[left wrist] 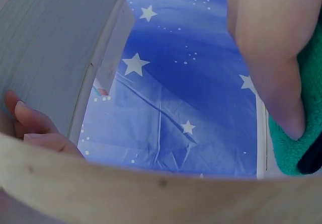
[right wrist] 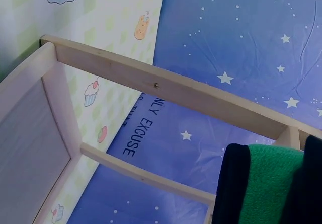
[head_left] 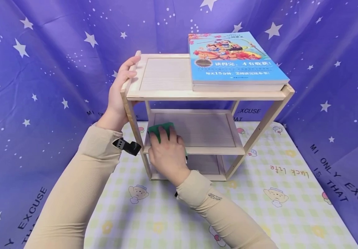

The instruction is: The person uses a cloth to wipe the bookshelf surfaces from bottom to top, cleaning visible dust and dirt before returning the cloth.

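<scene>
A small three-tier wooden shelf rack (head_left: 166, 74) stands upright on the table. My left hand (head_left: 118, 93) grips its upper left side, fingers over the top edge; the left wrist view shows fingertips (left wrist: 37, 128) against a board. My right hand (head_left: 169, 155) reaches onto the middle shelf (head_left: 203, 129) and holds a green cloth (head_left: 163, 128) against its left end. Dark edging runs along the folded cloth (right wrist: 271, 178) in the right wrist view. The right palm's underside is hidden in the head view.
Blue-covered books (head_left: 231, 65) lie stacked on the right part of the top shelf. A checked tablecloth (head_left: 253, 221) with cartoon prints covers the table. Purple star-patterned curtains (head_left: 57, 52) hang close behind and at both sides.
</scene>
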A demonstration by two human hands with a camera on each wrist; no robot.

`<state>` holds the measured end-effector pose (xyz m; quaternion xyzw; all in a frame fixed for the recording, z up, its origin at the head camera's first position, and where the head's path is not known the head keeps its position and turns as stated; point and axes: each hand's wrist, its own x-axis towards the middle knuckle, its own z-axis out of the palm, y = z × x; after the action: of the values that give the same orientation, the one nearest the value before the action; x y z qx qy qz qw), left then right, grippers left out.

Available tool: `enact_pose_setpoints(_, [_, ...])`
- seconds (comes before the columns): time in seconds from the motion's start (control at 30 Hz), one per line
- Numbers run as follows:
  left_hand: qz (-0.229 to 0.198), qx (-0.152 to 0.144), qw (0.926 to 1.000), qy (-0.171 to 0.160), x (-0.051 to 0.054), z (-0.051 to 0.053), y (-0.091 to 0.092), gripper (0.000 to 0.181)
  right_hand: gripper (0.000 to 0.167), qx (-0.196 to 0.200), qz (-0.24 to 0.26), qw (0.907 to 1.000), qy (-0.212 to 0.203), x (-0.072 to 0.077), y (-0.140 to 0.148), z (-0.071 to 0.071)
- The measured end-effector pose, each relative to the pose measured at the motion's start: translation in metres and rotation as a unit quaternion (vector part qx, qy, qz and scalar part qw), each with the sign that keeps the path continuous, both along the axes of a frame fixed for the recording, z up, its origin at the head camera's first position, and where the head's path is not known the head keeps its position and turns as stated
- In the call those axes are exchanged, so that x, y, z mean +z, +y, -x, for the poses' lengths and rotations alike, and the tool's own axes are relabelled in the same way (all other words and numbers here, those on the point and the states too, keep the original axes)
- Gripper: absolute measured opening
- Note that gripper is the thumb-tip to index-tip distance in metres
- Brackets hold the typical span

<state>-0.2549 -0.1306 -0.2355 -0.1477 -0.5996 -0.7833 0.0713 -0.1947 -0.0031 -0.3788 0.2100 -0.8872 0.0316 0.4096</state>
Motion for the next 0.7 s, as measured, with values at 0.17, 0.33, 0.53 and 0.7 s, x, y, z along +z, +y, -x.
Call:
enact_pose_setpoints(0.17, [-0.004, -0.001, 1.0000, -0.001, 0.000, 0.000, 0.000, 0.052, 0.030, -0.009, -0.015, 0.9998, -0.003, 0.001, -0.001, -0.001])
enact_pose_setpoints(0.33, [-0.004, 0.001, 1.0000, 0.000, 0.000, 0.000, 0.000, 0.053, 0.029, -0.007, -0.014, 0.9996, 0.023, -0.005, 0.000, 0.000])
enact_pose_setpoints(0.53, [-0.003, 0.003, 1.0000, 0.002, -0.001, 0.001, 0.001, 0.054, 0.027, 0.001, 0.000, 0.9975, 0.070, -0.013, 0.000, 0.001])
enact_pose_setpoints(0.7, [-0.005, 0.002, 1.0000, 0.002, 0.000, 0.000, 0.001, 0.054, 0.026, 0.013, 0.012, 0.9957, 0.091, -0.017, 0.002, 0.002])
